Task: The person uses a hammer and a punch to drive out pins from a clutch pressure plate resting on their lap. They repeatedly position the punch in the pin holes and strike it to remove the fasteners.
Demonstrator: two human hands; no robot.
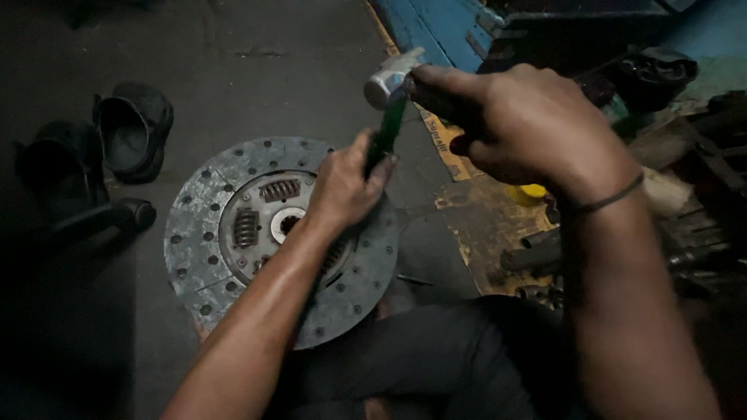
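A round grey clutch disc [204,233] with rivet holes, coil springs and a splined centre hub [286,224] lies flat on the dark floor. My left hand [346,187] rests over the disc's right side and grips a green-handled tool [387,128] held upright. My right hand [521,117] is raised above it, closed on the handle of a hammer whose silver head [389,76] sits just over the tool's top end. A dark band circles my right wrist.
Dark shoes [132,128] lie on the floor at the left. A blue metal structure [436,27] stands at the top. A yellowish board [486,210] and a heap of dark metal parts [685,225] are at the right. My dark-trousered leg [436,358] is below.
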